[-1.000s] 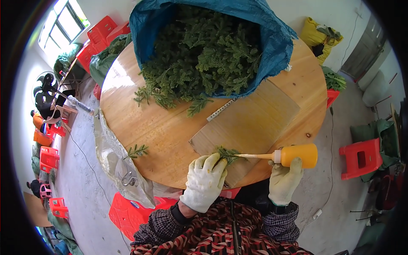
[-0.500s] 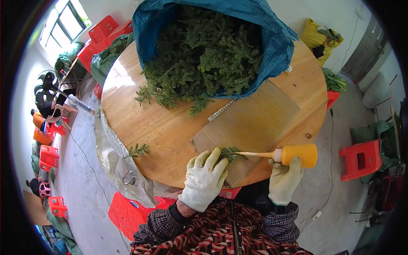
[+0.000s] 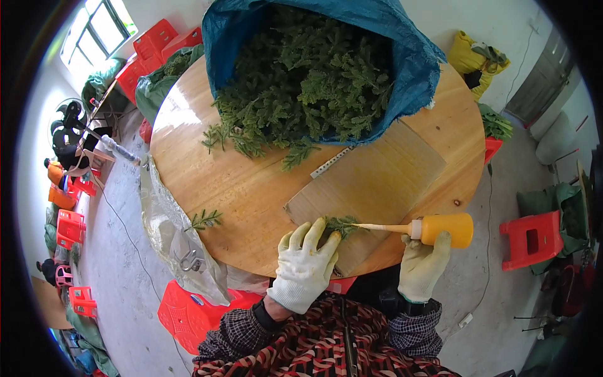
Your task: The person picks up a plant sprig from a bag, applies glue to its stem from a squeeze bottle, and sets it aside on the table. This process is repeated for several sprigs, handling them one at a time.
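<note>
My left hand (image 3: 304, 264), in a white knit glove with stained fingertips, holds a small green fir sprig (image 3: 343, 227) at the near edge of a flat piece of cardboard (image 3: 377, 179). The stem end is hidden under the fingers. In my right hand (image 3: 423, 267), gloved too, a yellow-orange squeeze bottle (image 3: 447, 230) lies almost level. Its long pale nozzle (image 3: 383, 227) points left, and the tip touches or nearly touches the sprig's needles. Another loose fir sprig (image 3: 205, 220) lies on the table to the left.
A big blue sack (image 3: 414, 69) full of fir branches (image 3: 308, 75) covers the far part of the round wooden table (image 3: 239, 195). Beside the cardboard lies a perforated strip (image 3: 331, 161). Clear plastic sheeting (image 3: 164, 226) hangs over the left edge. A red stool (image 3: 188, 317) stands near my left forearm.
The view has shifted slightly. Both hands keep nearly the same places, with the bottle's nozzle still at the sprig.
</note>
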The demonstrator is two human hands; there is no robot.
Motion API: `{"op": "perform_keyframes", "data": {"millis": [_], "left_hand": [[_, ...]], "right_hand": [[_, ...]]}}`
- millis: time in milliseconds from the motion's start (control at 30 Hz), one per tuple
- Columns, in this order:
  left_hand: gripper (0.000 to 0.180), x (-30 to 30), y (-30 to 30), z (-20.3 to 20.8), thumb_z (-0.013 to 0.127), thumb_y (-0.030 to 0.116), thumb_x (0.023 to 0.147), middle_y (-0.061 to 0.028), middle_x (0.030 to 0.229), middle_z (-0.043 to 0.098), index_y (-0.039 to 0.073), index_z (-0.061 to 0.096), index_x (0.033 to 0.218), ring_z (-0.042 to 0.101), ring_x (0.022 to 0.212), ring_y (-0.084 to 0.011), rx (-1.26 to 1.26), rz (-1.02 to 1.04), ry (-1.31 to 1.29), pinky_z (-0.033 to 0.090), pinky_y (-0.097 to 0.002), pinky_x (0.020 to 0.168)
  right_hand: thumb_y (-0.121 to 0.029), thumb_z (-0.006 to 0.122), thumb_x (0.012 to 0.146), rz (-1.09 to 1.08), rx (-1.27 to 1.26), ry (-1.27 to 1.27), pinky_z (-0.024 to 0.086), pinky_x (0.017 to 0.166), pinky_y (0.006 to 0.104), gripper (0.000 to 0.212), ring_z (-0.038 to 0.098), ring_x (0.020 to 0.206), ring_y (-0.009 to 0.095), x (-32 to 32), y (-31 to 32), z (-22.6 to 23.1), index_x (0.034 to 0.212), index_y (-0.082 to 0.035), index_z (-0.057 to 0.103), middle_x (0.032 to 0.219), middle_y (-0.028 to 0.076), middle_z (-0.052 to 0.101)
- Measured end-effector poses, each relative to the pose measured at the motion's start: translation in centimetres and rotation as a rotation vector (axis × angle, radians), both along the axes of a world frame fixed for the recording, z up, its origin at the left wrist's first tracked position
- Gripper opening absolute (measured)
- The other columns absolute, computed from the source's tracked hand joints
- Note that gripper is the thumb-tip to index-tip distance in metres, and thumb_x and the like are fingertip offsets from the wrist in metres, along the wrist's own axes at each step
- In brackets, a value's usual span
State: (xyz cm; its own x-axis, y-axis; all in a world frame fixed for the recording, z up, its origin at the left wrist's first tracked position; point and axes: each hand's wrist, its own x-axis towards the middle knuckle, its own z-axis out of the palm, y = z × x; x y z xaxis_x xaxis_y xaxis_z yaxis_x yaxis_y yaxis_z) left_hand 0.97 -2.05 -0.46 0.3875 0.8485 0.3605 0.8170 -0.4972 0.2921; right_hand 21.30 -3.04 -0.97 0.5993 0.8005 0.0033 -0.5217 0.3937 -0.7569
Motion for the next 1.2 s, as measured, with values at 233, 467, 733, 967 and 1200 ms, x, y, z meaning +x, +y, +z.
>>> {"op": "perform_keyframes", "data": {"millis": [233, 467, 733, 967, 1200], "left_hand": [[0.040, -0.2, 0.1, 0.0, 0.068, 0.018, 0.077, -0.0118, 0.132, 0.048, 0.016, 0.062, 0.117, 0.046, 0.118, -0.0310, 0.001, -0.009, 0.008, 0.037, -0.0461, 0.099], [0.040, -0.2, 0.1, -0.4, 0.069, 0.017, 0.076, -0.0120, 0.131, 0.049, 0.017, 0.063, 0.116, 0.046, 0.119, -0.0315, 0.022, -0.012, -0.020, 0.036, -0.0463, 0.100], [0.040, -0.3, 0.1, 0.0, 0.069, 0.018, 0.078, -0.0123, 0.130, 0.049, 0.016, 0.061, 0.117, 0.047, 0.117, -0.0307, 0.015, -0.019, 0.002, 0.037, -0.0468, 0.098], [0.040, -0.3, 0.1, -0.1, 0.068, 0.019, 0.079, -0.0123, 0.131, 0.049, 0.017, 0.061, 0.118, 0.046, 0.117, -0.0309, 0.015, -0.021, -0.003, 0.036, -0.0471, 0.099], [0.040, -0.3, 0.1, 0.0, 0.068, 0.019, 0.079, -0.0123, 0.131, 0.049, 0.017, 0.061, 0.118, 0.046, 0.117, -0.0307, 0.002, -0.020, -0.004, 0.036, -0.0472, 0.099]], "right_hand": [[-0.032, 0.057, 0.093, 0.063, 0.020, -0.139, 0.051, 0.064, 0.0325, 0.036, 0.058, 0.077, 0.018, -0.8, 0.4, 0.7, 0.113, -0.002, 0.051, 0.095, 0.010, 0.060], [-0.029, 0.058, 0.093, 0.107, 0.020, -0.159, 0.051, 0.064, 0.0325, 0.036, 0.058, 0.076, 0.019, -1.2, 0.9, 0.4, 0.113, -0.001, 0.050, 0.094, 0.010, 0.059], [-0.029, 0.058, 0.093, 0.128, 0.000, -0.231, 0.051, 0.064, 0.0325, 0.034, 0.058, 0.076, 0.020, 0.0, 1.0, 0.7, 0.112, -0.002, 0.050, 0.094, 0.011, 0.059], [-0.028, 0.061, 0.092, 0.085, -0.005, -0.204, 0.053, 0.066, 0.0339, 0.035, 0.060, 0.080, 0.021, 0.2, 1.0, 0.9, 0.112, -0.002, 0.050, 0.094, 0.010, 0.059], [-0.028, 0.061, 0.092, 0.149, 0.012, -0.222, 0.054, 0.069, 0.0354, 0.036, 0.061, 0.082, 0.021, -0.3, 1.0, 0.8, 0.113, -0.002, 0.050, 0.096, 0.011, 0.059]]}}
